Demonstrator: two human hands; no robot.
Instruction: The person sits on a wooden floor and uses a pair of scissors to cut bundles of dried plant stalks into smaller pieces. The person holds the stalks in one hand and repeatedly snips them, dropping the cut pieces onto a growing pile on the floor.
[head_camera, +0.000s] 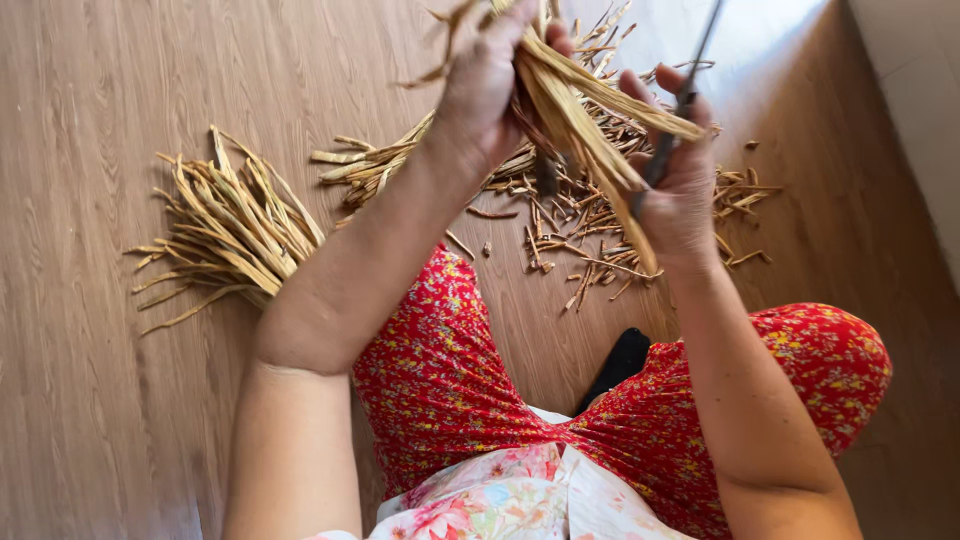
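Observation:
My left hand (485, 85) is closed around a bundle of dried tan strips (575, 110), held up near the top of the view. The strips fan down and to the right, across my right hand (680, 190). That hand grips a thin dark blade-like tool (690, 70) whose shaft runs up and out of frame. Directly below the hands, short cut pieces (580, 240) lie scattered on the wooden floor (120, 420).
A pile of long dried strips (230, 230) lies on the floor at left, another heap (380, 165) behind my left forearm. My knees in red flowered cloth (440, 380) fill the lower middle, with a small black object (620, 362) between them. A pale wall base (920, 90) runs at right.

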